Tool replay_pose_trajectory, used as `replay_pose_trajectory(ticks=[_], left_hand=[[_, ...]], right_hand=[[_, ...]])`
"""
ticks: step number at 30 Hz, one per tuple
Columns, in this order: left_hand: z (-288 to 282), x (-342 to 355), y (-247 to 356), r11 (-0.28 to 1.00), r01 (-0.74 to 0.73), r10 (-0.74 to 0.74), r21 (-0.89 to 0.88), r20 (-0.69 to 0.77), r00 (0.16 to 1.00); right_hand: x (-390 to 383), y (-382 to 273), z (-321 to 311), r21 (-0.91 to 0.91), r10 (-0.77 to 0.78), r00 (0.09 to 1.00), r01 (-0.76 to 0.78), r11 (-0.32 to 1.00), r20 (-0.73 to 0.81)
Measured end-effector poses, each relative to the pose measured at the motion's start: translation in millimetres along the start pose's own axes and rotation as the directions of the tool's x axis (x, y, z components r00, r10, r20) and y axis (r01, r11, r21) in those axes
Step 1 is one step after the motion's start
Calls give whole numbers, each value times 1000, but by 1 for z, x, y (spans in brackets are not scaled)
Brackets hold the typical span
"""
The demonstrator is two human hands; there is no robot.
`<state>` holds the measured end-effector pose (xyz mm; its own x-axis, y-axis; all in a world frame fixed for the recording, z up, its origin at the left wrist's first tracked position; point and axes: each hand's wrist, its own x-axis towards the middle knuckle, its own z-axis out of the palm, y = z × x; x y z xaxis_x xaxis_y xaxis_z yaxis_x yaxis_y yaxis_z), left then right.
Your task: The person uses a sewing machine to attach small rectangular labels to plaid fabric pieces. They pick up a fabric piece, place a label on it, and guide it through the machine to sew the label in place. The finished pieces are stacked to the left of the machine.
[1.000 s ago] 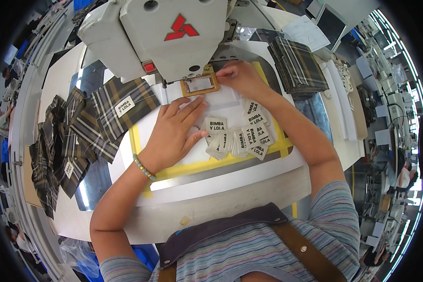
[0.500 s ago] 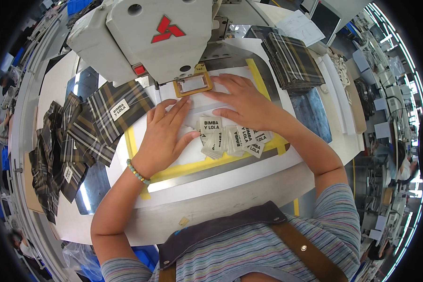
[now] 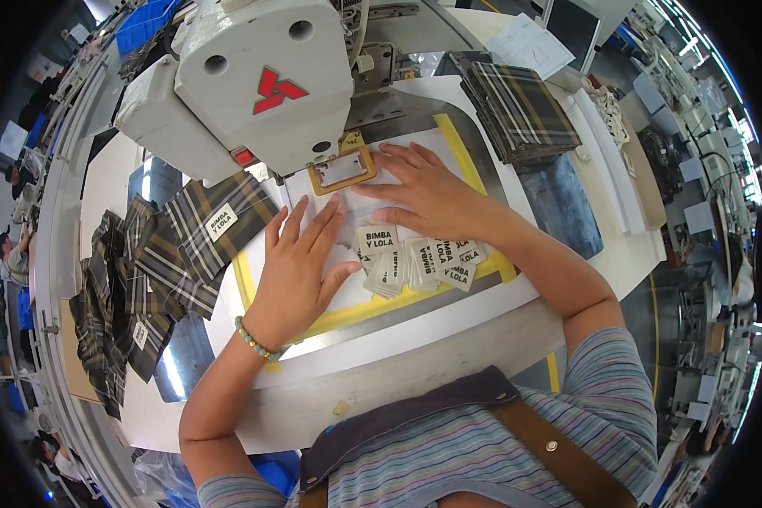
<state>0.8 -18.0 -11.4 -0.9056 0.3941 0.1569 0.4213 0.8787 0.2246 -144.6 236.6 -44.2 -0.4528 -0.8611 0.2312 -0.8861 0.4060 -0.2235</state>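
A white sewing machine head stands over a small tan rectangular frame with a pale piece inside. My left hand lies open on the white work board below the frame, fingertips just short of it. My right hand is open, fingers spread flat just right of the frame, the upper ones beside its edge. Between my hands, toward me, lie several loose printed white labels. Both hands appear to hold nothing.
Plaid fabric pieces with white labels are heaped at the left; a folded plaid stack sits at the back right, near white strips and papers. A blue crate is behind the machine. Co-workers are at the far edges.
My right hand's fingers have released the frame's right edge and spread out flat, slightly lower. My left fingers have spread a little. The view has shifted slightly, moving the machine leftward in the picture.
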Motion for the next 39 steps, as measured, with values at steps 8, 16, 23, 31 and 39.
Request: replay_pose_trajectory(ticks=[8,16,23,31,39], left_hand=[[6,12,-7,998,29,-31,46,43,999],[15,24,-11,999,16,-18,41,57,998],[17,27,-15,1000,18,-18,-15,27,999],[17,28,-8,999,40,-40,6,37,999],[24,25,-3,999,42,-42,-23,24,999]], right_hand=[[3,-8,4,-19,42,999,-43,999,-27],[2,-9,3,-3,54,998,-54,999,-40],[1,-13,-6,46,60,997,-58,997,-40],[-27,31,-99,15,183,949,-186,982,-256],[-87,65,-135,-214,492,838,-539,814,-237]])
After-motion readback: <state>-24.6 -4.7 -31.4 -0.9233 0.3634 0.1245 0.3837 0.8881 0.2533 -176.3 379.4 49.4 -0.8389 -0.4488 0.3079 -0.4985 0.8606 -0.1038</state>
